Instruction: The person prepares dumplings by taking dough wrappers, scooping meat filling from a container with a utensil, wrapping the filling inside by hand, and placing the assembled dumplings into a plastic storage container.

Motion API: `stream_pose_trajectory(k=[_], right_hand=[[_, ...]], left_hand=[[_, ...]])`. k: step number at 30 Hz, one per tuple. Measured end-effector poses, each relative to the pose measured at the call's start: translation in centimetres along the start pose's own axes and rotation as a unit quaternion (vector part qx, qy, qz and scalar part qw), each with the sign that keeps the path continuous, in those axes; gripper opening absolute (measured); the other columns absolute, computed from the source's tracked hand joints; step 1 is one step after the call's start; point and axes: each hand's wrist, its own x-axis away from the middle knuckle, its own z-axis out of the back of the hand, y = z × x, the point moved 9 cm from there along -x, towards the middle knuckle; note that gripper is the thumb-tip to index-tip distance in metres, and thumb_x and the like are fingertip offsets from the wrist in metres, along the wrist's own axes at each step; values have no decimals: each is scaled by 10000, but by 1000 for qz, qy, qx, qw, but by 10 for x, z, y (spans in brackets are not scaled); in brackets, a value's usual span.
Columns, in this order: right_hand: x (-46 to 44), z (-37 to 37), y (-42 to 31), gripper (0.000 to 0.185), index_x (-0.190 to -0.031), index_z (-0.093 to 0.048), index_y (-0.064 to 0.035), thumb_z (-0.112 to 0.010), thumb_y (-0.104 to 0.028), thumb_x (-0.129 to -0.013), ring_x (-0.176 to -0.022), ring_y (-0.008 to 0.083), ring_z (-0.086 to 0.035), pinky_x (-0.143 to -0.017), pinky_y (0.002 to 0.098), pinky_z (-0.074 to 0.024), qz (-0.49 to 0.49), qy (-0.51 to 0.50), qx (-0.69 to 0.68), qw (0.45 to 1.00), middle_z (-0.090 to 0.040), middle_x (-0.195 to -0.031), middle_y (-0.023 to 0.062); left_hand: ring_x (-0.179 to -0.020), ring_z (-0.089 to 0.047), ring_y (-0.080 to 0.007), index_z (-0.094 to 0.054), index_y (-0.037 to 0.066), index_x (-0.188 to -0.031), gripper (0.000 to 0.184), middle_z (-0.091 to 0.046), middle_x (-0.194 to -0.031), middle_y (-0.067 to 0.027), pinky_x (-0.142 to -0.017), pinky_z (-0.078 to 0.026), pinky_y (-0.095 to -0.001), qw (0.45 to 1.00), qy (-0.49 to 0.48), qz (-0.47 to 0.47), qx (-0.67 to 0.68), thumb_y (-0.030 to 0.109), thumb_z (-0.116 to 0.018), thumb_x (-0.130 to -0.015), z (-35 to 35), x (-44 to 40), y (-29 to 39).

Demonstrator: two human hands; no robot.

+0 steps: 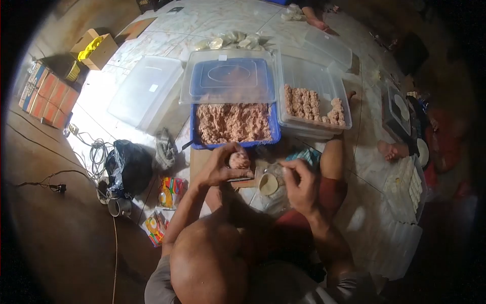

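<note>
My left hand (217,169) is curled round a small dumpling (239,160), its pinkish minced filling showing on top. To the right, my right hand (302,188) is closed with fingers pinched; a blurred dark shape by its fingertips may be a tool, but I cannot make it out. Between my hands sits a stack of round pale wrappers (268,184) in clear plastic. Just beyond, a blue tray (278,136) holds a mass of minced filling (233,123), partly covered by a clear lid (230,95). A clear plastic box (304,76) at right holds rows of finished pieces (302,103).
Another clear container (146,91) lies at far left. A black plastic bag (129,164), cables (96,152), a metal mug (120,207) and bright packets (171,191) are on my left. Another person's foot (393,151) and stacked trays (402,190) are on the right.
</note>
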Motion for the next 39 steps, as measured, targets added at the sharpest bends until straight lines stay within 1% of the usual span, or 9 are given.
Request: stream_pose_trajectory(k=[7, 14, 16, 19, 23, 26, 28, 33, 39], right_hand=[[11, -7, 0, 95, -971, -623, -2, -579, -84, -954, -872, 361, -654, -743, 403, -510, -46, -52, 22, 997, -646, -913, 171], [-1, -23, -5, 119, -977, -626, -7, -571, -111, -970, -823, 317, -663, -719, 387, -507, 13, -32, 12, 999, -647, -878, 160], [-7, -19, 9, 138, -979, -626, -2, -570, -128, -987, -800, 231, -658, -709, 363, -499, -101, 2, -81, 992, -644, -848, 138], [-21, -48, 77, 162, -944, -592, -14, -593, -167, -996, -739, 147, -590, -660, 306, -467, -166, -3, -209, 964, -603, -790, 62], [39, -114, 188, 96, -1033, -556, -78, -608, -140, -981, -727, 101, -539, -618, 263, -446, -346, -49, -412, 841, -576, -819, 0], [38, -70, 150, 62, -974, -572, -22, -575, -81, -958, -774, 151, -591, -692, 330, -490, -175, -4, -132, 976, -614, -842, 57], [23, -32, 71, 96, -950, -571, 8, -572, -88, -960, -792, 170, -614, -723, 358, -497, -157, -25, -73, 985, -628, -866, 105], [12, -23, -7, 80, -950, -587, 3, -566, -68, -920, -869, 396, -611, -735, 454, -483, -13, -49, 57, 997, -589, -888, 197], [-1, -13, -13, 59, -925, -605, 13, -586, -36, -900, -852, 371, -618, -742, 429, -488, -9, -40, 48, 998, -608, -875, 178]], left_hand=[[-969, -661, -260, -612, -14, -1040, 387, -683, -999, -146, -797, -510, -346, 971, 61, -180, -145, 50, -817, -718, -2, -1, 18], [-1025, -669, -328, -625, 0, -1084, 429, -685, -1106, -192, -843, -516, -391, 945, 66, -97, -304, 129, -830, -729, -4, -8, -25], [-958, -663, -262, -621, -6, -1095, 491, -689, -1050, -145, -828, -508, -364, 979, 14, 75, -187, 160, -883, -715, -7, -7, -5], [-926, -623, -168, -621, -5, -1111, 532, -665, -1040, -68, -807, -501, -323, 995, 38, -74, -56, 174, -918, -707, 2, 1, -34], [-947, -555, -127, -622, 19, -1076, 551, -624, -963, -21, -898, -462, -303, 990, 140, 0, 10, 166, -953, -661, 16, 22, 2], [-1023, -559, -155, -593, -27, -1184, 596, -619, -1043, -44, -877, -489, -325, 998, 62, -12, 31, 118, -919, -707, 14, 14, -15], [-1071, -583, -180, -586, -43, -1223, 604, -643, -1128, -109, -904, -490, -333, 995, 94, -1, 19, 182, -886, -750, 11, 9, -80], [-863, -674, -319, -620, -51, -1121, 473, -672, -880, -209, -797, -515, -377, 975, 43, -83, -202, 206, -817, -776, -7, -2, 8], [-958, -618, -265, -592, -40, -1191, 560, -643, -975, -182, -880, -477, -358, 969, 103, -132, -183, 203, -842, -753, -5, 3, 2]])
